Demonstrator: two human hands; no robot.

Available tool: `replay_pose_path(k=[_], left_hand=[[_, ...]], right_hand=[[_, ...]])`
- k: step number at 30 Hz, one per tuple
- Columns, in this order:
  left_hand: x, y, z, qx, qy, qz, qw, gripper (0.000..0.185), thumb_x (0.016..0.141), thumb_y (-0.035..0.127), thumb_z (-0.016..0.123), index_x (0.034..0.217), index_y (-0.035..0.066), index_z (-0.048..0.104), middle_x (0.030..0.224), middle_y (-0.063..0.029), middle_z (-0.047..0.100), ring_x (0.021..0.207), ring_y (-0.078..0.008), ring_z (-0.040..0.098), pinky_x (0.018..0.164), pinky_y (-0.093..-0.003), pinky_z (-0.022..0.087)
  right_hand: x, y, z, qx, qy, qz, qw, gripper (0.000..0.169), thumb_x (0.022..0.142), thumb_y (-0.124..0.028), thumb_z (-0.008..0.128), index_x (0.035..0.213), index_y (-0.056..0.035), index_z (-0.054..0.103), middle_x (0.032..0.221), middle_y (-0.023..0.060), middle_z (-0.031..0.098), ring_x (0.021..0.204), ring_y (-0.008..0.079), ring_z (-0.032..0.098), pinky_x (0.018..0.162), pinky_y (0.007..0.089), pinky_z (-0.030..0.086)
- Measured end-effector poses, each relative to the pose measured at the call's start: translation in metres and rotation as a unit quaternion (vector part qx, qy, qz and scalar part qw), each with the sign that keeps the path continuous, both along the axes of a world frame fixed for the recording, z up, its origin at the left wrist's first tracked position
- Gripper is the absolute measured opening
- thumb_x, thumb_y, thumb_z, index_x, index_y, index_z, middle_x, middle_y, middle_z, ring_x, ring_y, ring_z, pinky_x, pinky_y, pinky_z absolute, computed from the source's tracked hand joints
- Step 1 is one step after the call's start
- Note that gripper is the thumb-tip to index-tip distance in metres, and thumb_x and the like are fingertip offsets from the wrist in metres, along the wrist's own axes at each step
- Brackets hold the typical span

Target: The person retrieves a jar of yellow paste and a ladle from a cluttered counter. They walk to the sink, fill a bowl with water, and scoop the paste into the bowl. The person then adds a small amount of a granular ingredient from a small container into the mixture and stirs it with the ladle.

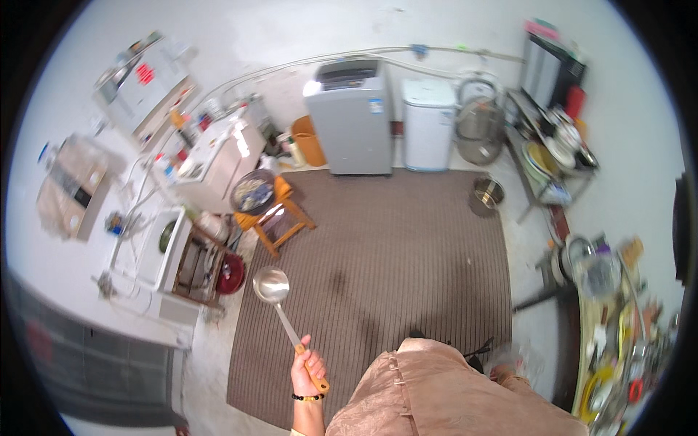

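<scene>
My left hand [308, 370] is closed around the wooden handle of a metal ladle [271, 285], whose round bowl points up and away over the striped floor mat [381, 245]. A beaded bracelet circles that wrist. My right hand [503, 373] is low beside my body, partly hidden by the tan garment. Close to it is a blurred, clear plastic item [515, 357], perhaps a bag or container; whether the fingers hold it cannot be made out.
A wooden stool [283, 234] bears a dark basin [253, 192] at left, near a sink [155, 248]. A washing machine [354, 125] and white bin [429, 125] line the far wall. A metal pot [486, 195] stands right; a cluttered counter [586, 321] is nearer.
</scene>
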State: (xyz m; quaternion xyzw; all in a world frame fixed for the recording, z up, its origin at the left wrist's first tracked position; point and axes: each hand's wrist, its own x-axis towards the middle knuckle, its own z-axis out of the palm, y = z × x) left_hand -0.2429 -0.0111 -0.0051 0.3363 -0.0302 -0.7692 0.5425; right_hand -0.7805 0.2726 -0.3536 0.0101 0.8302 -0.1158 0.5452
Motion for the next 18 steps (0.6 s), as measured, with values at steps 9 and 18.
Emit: replay_pose_path(k=[9,18], left_hand=[[0.005,-0.068,-0.016,0.125,-0.174,0.053,0.975,0.015,0.089,0.014,0.047,0.104,0.010,0.045,0.053,-0.0027,0.040,0.037,-0.0130,0.037,0.033,-0.0284,0.034],[0.113,-0.209,-0.051,0.129,-0.135,0.184,0.965,0.012,0.087,0.015,0.050,0.098,0.010,0.047,0.053,-0.0021,0.039,0.039,-0.0132,0.038,0.036,-0.0295,0.036]], right_hand=[[-0.045,-0.416,0.072,-0.121,0.021,0.046,0.991,0.031,0.089,-0.011,0.044,0.118,-0.0036,0.051,0.113,0.0181,0.055,0.095,0.0315,0.058,0.076,0.0395,0.051],[0.142,-0.688,0.150,-0.229,-0.043,0.329,0.915,0.035,0.086,-0.008,0.049,0.120,-0.0007,0.049,0.108,0.0172,0.059,0.097,0.0283,0.059,0.083,0.0389,0.050]])
